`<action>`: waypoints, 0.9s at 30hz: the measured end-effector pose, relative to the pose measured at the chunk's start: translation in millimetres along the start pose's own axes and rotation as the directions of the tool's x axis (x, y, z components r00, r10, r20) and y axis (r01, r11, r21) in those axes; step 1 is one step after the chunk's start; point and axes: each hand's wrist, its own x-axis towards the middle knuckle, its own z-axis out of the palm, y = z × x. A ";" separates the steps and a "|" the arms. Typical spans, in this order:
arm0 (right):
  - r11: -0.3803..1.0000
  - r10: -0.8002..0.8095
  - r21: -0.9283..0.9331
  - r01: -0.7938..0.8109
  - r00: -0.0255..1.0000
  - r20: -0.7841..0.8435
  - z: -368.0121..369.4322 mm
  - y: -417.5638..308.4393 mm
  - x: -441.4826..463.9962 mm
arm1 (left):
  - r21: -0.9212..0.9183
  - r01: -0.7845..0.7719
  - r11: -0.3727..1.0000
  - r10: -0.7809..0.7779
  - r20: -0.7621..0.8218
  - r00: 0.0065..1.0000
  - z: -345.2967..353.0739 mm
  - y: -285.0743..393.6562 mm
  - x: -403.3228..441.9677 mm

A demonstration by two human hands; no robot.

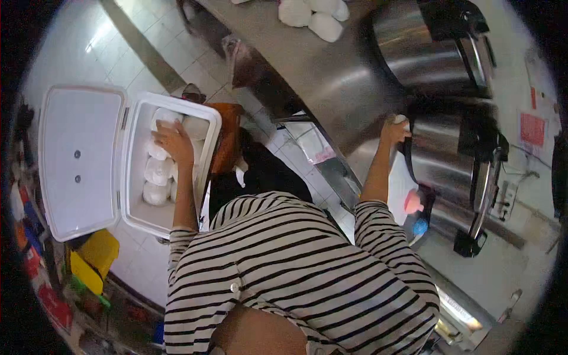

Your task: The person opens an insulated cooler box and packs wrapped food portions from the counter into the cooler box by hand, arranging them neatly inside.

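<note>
My left hand [173, 144] reaches into a white cooler box [131, 171], its fingers spread over one of the white rounded bundles [157, 171] packed inside. Several of these bundles lie close together there, and they look wrapped in thin plastic. The lid [86, 160] of the cooler is swung back to the left. On the other side, my right hand [396, 131] is at the steel counter [349, 100], beside a large steel pot [441, 136]. Its fingers are closed around something small and white, too hidden to name.
More white bundles [310, 15] lie at the counter's far end. A second large steel pot [429, 50] stands behind the first. Pink [413, 202] and blue [420, 226] objects sit near my right forearm. A brown-orange seat [228, 133] adjoins the cooler; a yellow object [94, 257] is left.
</note>
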 end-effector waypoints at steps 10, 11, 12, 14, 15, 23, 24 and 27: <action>0.922 -0.331 0.311 0.230 0.886 0.325 -59.8 -78.2 -32.6 | -0.257 0.139 0.956 -0.096 0.174 0.980 -16.1 -13.4 5.8; 0.882 -0.408 0.396 0.255 0.833 0.373 -64.9 -86.9 -28.6 | -0.255 0.116 0.960 -0.068 0.190 0.980 -32.5 -11.6 4.4; 0.765 -0.456 0.639 0.080 0.768 0.450 -69.8 -98.2 -31.5 | -0.301 0.113 0.947 -0.063 0.171 0.983 -43.5 -15.5 1.8; 0.380 -0.604 0.847 -0.372 0.593 0.532 -84.0 -119.5 -42.5 | -0.392 0.093 0.915 -0.050 0.121 0.991 -67.1 -32.2 -9.2; 0.354 -0.650 0.807 -0.473 0.495 0.576 -121.0 -140.1 -64.3 | -0.447 0.112 0.888 -0.092 0.065 0.994 -86.5 -44.0 -15.8; 0.234 -0.756 0.926 -0.296 -0.654 -0.018 -302.8 -222.7 -357.6 | -0.625 0.297 0.722 -0.470 -0.128 0.873 -185.3 -136.3 -112.5; 0.322 -0.629 0.932 -0.168 -0.773 0.078 -290.7 -220.9 -395.8 | -0.567 0.313 0.762 -0.464 -0.142 0.874 -190.8 -143.7 -123.4; 0.026 -0.691 0.955 0.296 -0.685 0.231 -243.6 -208.8 -507.3 | -0.351 0.317 0.881 -0.423 -0.283 0.861 -187.5 -151.4 -145.1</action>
